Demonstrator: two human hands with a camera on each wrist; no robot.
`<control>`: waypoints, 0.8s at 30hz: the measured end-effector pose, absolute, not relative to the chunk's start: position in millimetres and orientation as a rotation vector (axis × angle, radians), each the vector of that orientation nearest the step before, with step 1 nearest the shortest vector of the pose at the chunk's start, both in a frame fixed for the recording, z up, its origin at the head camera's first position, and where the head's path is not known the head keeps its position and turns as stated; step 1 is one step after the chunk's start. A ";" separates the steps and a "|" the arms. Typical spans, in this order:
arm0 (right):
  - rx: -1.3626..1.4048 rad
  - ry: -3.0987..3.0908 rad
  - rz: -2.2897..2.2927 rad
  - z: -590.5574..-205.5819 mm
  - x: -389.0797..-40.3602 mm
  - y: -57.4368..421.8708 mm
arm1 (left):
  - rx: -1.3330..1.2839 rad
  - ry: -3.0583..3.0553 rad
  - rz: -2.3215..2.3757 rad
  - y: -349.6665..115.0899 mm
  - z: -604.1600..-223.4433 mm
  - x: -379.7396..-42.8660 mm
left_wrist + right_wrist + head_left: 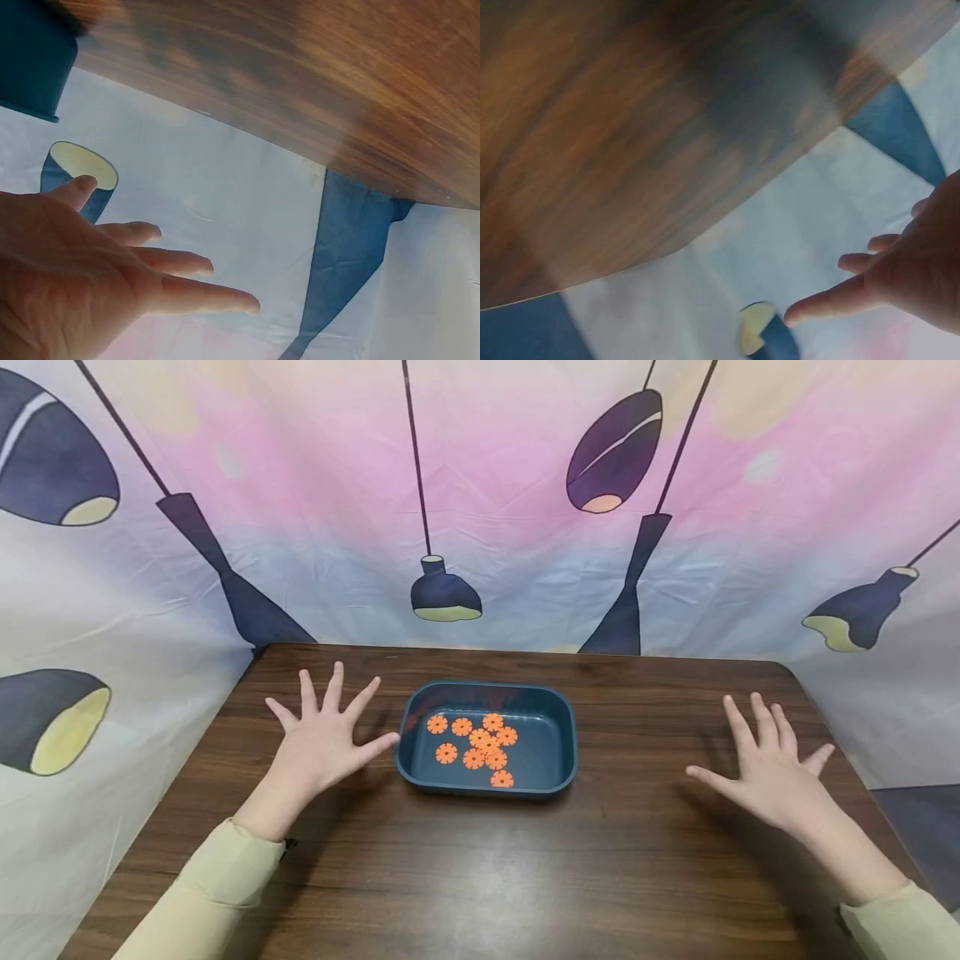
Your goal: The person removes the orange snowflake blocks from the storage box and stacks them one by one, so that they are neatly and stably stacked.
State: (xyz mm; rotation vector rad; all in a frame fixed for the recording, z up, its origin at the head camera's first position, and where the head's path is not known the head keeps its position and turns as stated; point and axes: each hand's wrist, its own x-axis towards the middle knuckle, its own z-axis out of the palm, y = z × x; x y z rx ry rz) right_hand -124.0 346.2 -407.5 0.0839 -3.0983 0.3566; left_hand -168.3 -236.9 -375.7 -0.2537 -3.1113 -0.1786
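Note:
In the head view a dark teal plastic tray (543,792) stands on the table, with several small orange notched discs (446,753) lying on its floor, some overlapping in the middle. My left hand (318,747) is held over the table to the left of the tray, fingers spread wide, its thumb tip overlapping the tray's left rim in this view. Well to the right of the tray, my right hand (780,777) hovers with its fingers spread too. Neither palm holds anything. The left wrist view shows a corner of the tray (34,60) above the left hand (97,270).
The brown wood-grain table (480,877) extends under both arms, its far edge close behind the tray. A cloth backdrop (510,527) printed with hanging lamps surrounds the back and sides. Light sleeves (225,868) cover the forearms.

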 end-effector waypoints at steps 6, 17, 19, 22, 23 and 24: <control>0.061 -3.126 0.396 -408.0 -124.3 350.3 | -0.270 -3.105 -0.167 -238.4 -378.8 -169.3; 0.216 -3.030 0.447 -396.3 -141.1 323.6 | -0.403 -2.977 -0.254 -235.4 -383.7 -174.0; 0.293 -2.984 0.470 -393.1 -143.9 316.2 | -0.427 -2.952 -0.297 -233.7 -386.3 -176.0; 0.397 -2.919 0.533 -387.9 -148.2 303.8 | -0.457 -2.934 -0.388 -229.9 -389.4 -179.1; 0.427 -2.901 0.563 -386.1 -150.0 299.1 | -0.464 -2.930 -0.431 -228.7 -390.5 -180.5; 0.452 -2.881 0.593 -384.5 -152.2 294.1 | -0.469 -2.927 -0.478 -227.8 -391.8 -182.1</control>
